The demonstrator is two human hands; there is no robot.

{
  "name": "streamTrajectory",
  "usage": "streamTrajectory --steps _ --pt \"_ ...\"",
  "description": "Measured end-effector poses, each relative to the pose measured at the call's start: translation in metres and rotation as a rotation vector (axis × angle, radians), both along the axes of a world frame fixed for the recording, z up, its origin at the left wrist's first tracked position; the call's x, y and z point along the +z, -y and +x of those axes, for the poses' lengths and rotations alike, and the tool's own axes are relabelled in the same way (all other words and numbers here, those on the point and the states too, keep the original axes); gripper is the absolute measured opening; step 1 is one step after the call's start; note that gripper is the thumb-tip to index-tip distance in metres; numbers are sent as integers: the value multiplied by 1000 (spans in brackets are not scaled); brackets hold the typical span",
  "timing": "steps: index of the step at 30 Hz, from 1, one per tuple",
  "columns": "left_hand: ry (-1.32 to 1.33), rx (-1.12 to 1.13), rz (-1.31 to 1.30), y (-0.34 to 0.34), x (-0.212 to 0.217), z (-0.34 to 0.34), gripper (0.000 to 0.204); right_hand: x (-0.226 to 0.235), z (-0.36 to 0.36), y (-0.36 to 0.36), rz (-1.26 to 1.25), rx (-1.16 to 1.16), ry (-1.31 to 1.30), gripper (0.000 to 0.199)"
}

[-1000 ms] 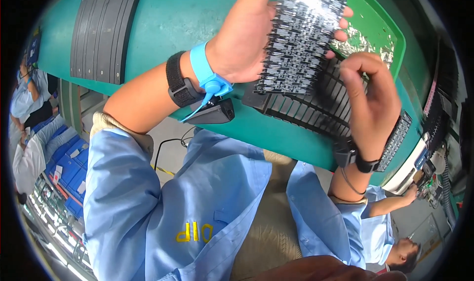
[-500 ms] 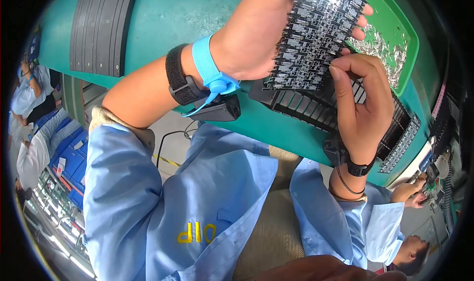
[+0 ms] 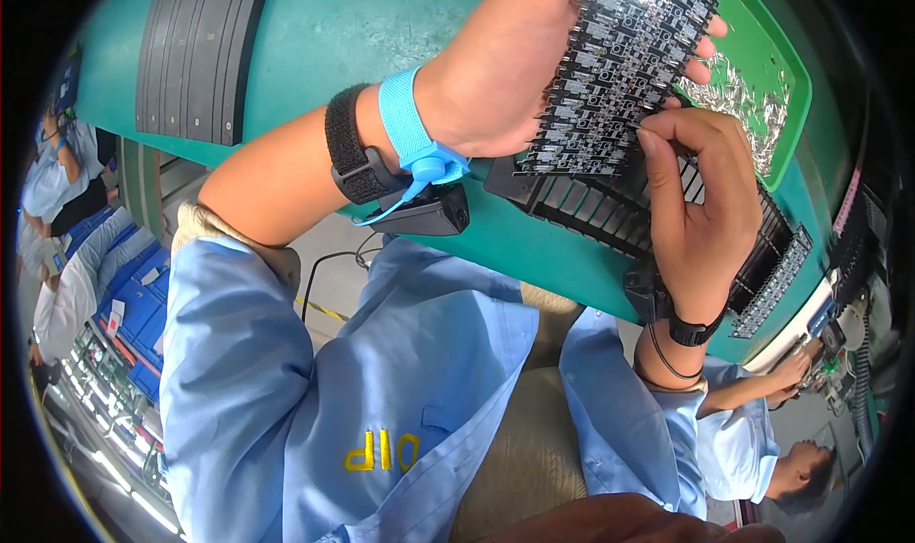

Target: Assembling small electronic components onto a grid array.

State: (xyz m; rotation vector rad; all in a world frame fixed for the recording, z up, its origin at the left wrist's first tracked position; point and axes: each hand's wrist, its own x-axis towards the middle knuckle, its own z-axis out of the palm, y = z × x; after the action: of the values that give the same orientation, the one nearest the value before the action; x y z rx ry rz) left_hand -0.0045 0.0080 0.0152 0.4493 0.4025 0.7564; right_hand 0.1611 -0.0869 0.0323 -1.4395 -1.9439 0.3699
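Note:
A black circuit board panel (image 3: pixel 629 76), printed in white with many small repeated outlines and jagged along its edges, is held up tilted by my left hand (image 3: pixel 505 85). Its palm lies behind the panel, and the fingertips show past the right edge. At the panel's lower right edge, my right hand (image 3: pixel 710 195) is closed in a pinch of thumb and forefinger. Whatever sits between those fingertips is too small to make out. Behind that hand is a green tray (image 3: pixel 803 95) with a heap of small silvery metal pieces (image 3: pixel 734 100).
Below the panel a black slotted rack (image 3: pixel 596 219) rests on the green tabletop (image 3: pixel 334 28). Another printed board panel (image 3: pixel 774 281) lies at its right end. A black grooved plate (image 3: pixel 195 57) is at far left. A co-worker's hands (image 3: pixel 791 369) are at right.
The panel and my left hand have shifted slightly right. My right hand keeps its pinch at almost the same spot. The co-worker at right has moved their arms.

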Motion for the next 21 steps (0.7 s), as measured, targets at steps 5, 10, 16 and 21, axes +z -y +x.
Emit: streamTrajectory --steps 5,10,16,21 --pt "0 -14 30 0 -1 0 84 0 1 -1 6 6 6 16" --pt "-18 -10 51 0 -1 0 84 0 1 -2 19 27 34 16" --pt "17 -11 23 0 -1 0 84 1 2 -3 9 35 107 17" --pt "10 -1 12 0 -1 1 83 2 1 -4 38 40 151 18"
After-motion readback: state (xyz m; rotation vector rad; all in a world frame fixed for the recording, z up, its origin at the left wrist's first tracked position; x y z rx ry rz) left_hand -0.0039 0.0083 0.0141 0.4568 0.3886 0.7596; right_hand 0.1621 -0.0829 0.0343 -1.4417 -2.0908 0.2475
